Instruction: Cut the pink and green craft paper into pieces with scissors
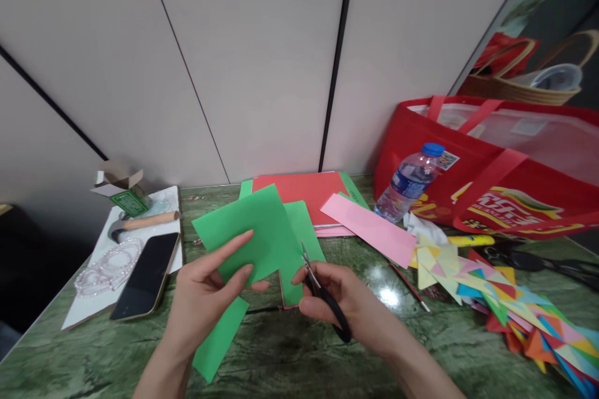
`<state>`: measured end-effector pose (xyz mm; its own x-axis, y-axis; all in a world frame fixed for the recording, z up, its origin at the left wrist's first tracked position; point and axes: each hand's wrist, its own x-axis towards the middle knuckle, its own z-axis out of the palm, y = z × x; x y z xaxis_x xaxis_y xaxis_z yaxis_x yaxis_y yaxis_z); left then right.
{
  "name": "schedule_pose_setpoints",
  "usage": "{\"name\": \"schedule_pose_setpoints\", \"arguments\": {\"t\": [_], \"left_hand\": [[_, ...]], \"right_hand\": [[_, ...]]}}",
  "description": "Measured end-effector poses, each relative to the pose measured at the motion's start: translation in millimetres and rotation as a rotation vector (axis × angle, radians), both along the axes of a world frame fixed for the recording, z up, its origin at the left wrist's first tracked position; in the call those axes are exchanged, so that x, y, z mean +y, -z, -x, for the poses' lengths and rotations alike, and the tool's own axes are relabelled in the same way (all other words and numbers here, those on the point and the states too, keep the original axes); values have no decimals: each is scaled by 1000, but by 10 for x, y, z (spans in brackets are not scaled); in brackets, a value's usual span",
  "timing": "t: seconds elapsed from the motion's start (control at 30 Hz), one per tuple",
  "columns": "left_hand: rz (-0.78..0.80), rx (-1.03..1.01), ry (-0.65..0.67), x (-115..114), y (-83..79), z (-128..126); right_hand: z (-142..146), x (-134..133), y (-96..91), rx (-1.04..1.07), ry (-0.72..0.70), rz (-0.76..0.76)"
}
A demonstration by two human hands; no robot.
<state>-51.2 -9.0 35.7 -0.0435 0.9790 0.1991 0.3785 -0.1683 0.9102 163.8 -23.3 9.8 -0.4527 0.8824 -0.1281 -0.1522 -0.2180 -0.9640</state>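
Observation:
My left hand [206, 290] pinches a green paper sheet [250, 234] and holds it up above the green marble table [290, 355]. My right hand [346, 302] grips black-handled scissors [322, 296], whose blades point up into the sheet's right edge. A green strip [218, 340] hangs down below my left hand. More green paper [304, 234] lies just behind the held sheet.
A stack of red and green sheets [299, 190] and a pink strip [369, 227] lie behind. Left: a phone [147, 274], bead bracelets [110, 265], a hammer [143, 222], a small box [122, 190]. Right: a water bottle [409, 181], a red bag [496, 168], colourful folded paper pieces [510, 305].

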Motion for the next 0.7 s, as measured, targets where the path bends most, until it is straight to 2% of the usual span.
{"name": "schedule_pose_setpoints", "arguments": {"t": [0.7], "left_hand": [[24,-37,14,-8,-20,-22]], "right_hand": [[3,-14,-1,-51,24,-17]]}}
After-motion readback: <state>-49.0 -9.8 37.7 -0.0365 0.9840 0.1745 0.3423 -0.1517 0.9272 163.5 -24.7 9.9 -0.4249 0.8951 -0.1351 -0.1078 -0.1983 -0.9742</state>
